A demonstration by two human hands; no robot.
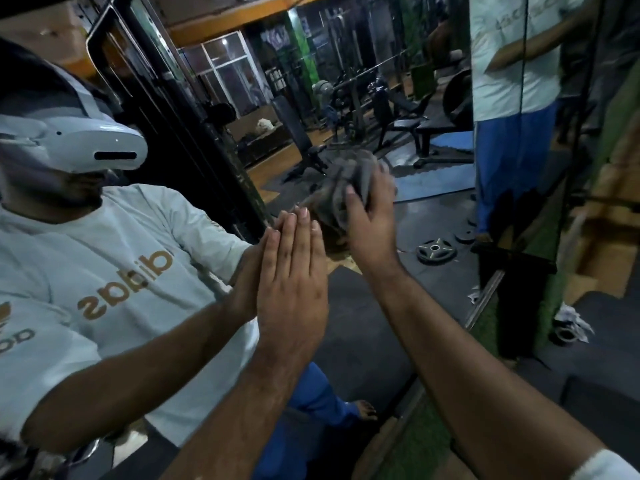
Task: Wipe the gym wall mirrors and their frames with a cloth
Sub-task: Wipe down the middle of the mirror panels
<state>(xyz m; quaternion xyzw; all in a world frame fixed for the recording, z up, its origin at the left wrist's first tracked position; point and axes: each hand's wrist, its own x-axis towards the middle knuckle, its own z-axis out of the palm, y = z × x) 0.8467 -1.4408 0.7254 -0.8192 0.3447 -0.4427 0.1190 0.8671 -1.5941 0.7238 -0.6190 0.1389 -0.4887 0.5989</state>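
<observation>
A large wall mirror (398, 81) fills the view and reflects the gym and a person in a white shirt. My left hand (294, 271) lies flat on the glass with straight fingers, meeting its own reflection. My right hand (370, 216) holds a bunched grey cloth (353, 178) and presses it against the mirror, up and to the right of the left hand. A dark vertical frame strip (523, 109) divides this mirror from the panel on the right.
The mirror's lower edge (408, 400) runs diagonally above green turf. A second mirror panel (554, 133) stands to the right. Reflected benches, a barbell rack and a weight plate (435, 250) on dark floor mats show in the glass. White scraps (571, 323) lie at right.
</observation>
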